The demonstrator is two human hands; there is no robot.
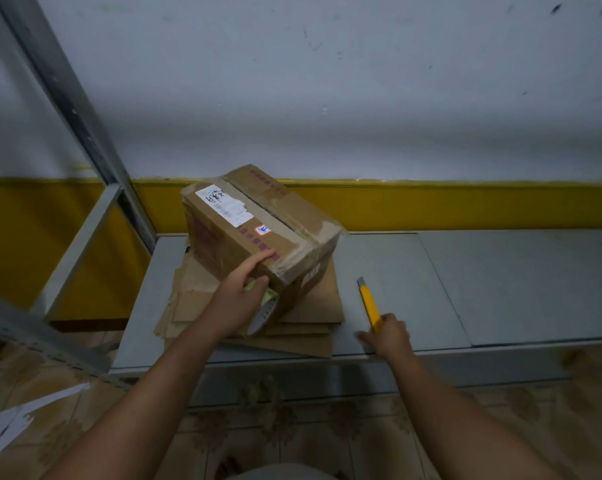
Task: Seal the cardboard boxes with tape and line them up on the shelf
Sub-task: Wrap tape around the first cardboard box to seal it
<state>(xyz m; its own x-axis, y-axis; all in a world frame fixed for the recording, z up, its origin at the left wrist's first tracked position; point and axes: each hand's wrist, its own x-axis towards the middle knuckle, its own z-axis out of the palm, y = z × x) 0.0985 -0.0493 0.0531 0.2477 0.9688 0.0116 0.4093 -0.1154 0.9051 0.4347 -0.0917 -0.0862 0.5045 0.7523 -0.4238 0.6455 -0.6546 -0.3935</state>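
Note:
A brown cardboard box [258, 225] with a white label sits on a stack of flattened cardboard [313, 306] on the grey shelf [500, 278]. Its top flaps are closed, with old tape along the seam. My left hand [239, 299] holds a roll of tape [266, 311] against the box's near side, and its index finger reaches up onto the box's top edge. My right hand [387, 336] grips the lower end of a yellow utility knife [368, 304] that lies on the shelf just right of the cardboard stack.
The shelf's grey metal upright [67, 98] slants up at the left, with a lower rail [33, 337] beside it. A white and yellow wall [431, 202] runs behind the shelf. Torn white paper [22, 420] lies on the tiled floor at the lower left.

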